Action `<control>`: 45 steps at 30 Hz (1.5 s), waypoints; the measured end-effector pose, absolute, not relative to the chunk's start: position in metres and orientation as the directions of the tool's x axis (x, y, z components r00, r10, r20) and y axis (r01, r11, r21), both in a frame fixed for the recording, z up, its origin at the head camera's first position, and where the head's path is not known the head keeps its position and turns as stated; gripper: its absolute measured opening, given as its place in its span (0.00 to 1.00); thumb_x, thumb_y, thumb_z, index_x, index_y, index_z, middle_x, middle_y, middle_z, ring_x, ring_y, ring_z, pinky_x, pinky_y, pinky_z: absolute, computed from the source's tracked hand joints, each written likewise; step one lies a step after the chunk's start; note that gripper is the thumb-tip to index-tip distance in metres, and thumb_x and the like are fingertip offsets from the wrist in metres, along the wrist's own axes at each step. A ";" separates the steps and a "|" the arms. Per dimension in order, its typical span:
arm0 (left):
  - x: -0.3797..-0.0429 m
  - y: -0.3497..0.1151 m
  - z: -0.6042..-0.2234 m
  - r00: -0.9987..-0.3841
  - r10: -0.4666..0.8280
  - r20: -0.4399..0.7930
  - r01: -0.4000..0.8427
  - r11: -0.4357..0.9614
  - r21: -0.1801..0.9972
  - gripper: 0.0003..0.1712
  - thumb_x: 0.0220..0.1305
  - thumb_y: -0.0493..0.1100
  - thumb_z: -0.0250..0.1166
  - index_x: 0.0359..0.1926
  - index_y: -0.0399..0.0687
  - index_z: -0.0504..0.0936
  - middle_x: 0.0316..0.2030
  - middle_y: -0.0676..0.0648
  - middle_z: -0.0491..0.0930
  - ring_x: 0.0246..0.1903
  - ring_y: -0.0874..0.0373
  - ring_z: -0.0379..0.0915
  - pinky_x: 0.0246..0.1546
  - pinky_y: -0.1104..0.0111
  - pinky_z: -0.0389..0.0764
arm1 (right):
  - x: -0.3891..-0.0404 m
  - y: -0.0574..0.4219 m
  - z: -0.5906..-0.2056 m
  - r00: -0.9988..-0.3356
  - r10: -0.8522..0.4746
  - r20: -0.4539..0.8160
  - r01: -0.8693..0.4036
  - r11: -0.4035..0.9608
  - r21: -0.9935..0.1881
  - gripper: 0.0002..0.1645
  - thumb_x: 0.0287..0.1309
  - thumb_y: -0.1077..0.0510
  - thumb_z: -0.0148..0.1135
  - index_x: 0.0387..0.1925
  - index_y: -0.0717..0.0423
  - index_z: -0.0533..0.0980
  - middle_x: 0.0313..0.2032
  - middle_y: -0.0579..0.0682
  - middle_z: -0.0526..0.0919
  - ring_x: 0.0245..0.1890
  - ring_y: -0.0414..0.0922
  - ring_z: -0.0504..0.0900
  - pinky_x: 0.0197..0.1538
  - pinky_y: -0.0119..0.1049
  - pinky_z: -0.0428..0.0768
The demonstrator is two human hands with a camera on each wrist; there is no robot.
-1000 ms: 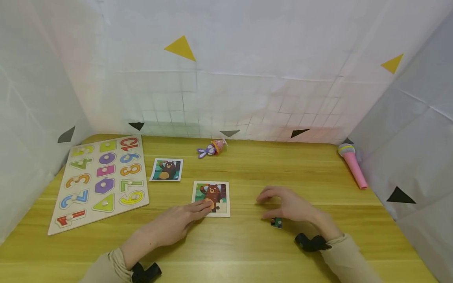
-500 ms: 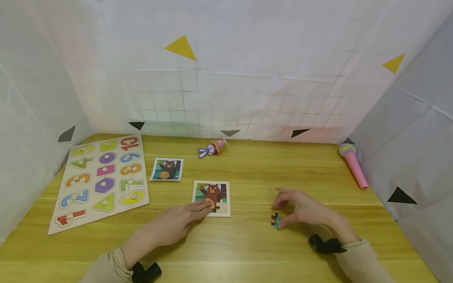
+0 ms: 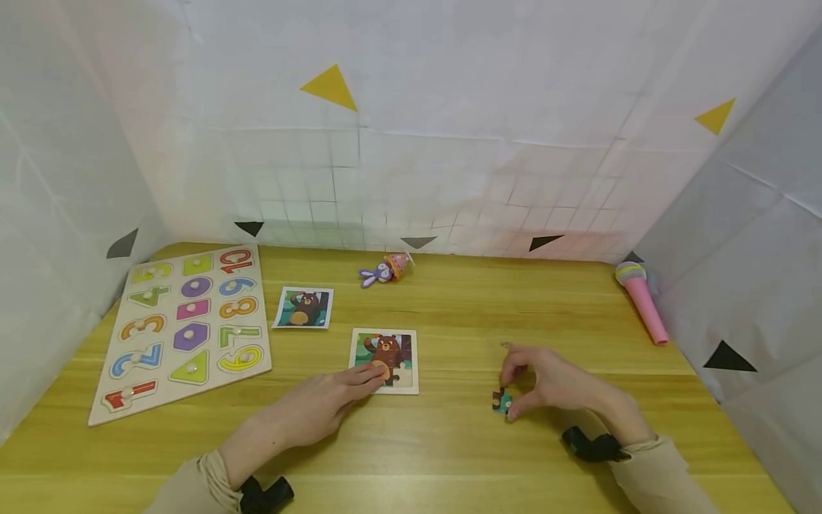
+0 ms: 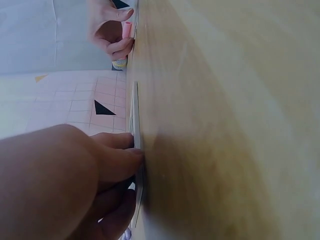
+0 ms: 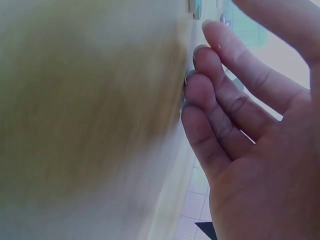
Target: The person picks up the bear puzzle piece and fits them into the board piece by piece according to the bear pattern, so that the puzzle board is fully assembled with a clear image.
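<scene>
A square wooden puzzle (image 3: 404,335) with a brown bear picture lies at the middle of the table, showing a bare wood gap at its lower right. My left hand (image 3: 315,403) holds it at the lower left, fingers on top; in the left wrist view the thumb (image 4: 131,159) is at its edge. To the right, my right hand (image 3: 552,378) pinches a small puzzle piece (image 3: 497,401), brown and teal, between thumb and index finger low over the table. In the right wrist view the other fingers (image 5: 202,92) are bent, and part of the piece (image 5: 195,7) shows at the top.
A bear picture card (image 3: 303,308) lies behind and left of the puzzle. At the left is a board of numbers and shapes (image 3: 183,385). A purple rabbit toy (image 3: 383,271) lies at the back, a pink toy microphone (image 3: 644,303) at the right. White sheeting (image 3: 449,86) surrounds the table.
My right hand moved right and toward me to the loose piece, and its thumb and index finger closed on it. The left hand stays on the puzzle.
</scene>
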State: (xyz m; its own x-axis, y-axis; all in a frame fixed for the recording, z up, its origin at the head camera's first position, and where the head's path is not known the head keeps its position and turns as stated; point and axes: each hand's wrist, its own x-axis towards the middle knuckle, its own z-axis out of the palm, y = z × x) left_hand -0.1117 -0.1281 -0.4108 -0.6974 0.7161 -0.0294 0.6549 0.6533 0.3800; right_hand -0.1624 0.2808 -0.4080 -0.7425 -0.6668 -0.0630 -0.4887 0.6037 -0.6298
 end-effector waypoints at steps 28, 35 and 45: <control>-0.112 -0.121 -0.413 -0.679 0.733 0.047 0.722 0.654 0.227 0.27 0.77 0.51 0.53 0.71 0.48 0.71 0.72 0.48 0.67 0.70 0.50 0.64 0.65 0.55 0.73 | -0.163 0.278 -0.411 -0.770 -0.637 0.033 -0.548 0.634 -0.546 0.10 0.49 0.45 0.77 0.32 0.39 0.85 0.37 0.34 0.81 0.62 0.61 0.76 0.64 0.57 0.73; -0.113 -0.120 -0.416 -0.689 0.724 0.036 0.700 0.652 0.290 0.28 0.77 0.54 0.52 0.70 0.47 0.72 0.73 0.50 0.64 0.72 0.53 0.60 0.69 0.56 0.68 | -0.164 0.271 -0.411 -0.740 -0.668 0.072 -0.603 0.613 -0.511 0.09 0.51 0.46 0.77 0.34 0.41 0.86 0.37 0.36 0.81 0.44 0.42 0.83 0.53 0.44 0.83; -0.115 -0.118 -0.416 -0.697 0.716 0.037 0.687 0.651 0.323 0.28 0.76 0.56 0.53 0.69 0.48 0.73 0.72 0.50 0.66 0.71 0.53 0.63 0.67 0.55 0.71 | -0.166 0.242 -0.407 -0.703 -0.700 0.125 -0.633 0.536 -0.559 0.08 0.54 0.52 0.76 0.36 0.47 0.86 0.38 0.40 0.81 0.39 0.38 0.83 0.45 0.37 0.85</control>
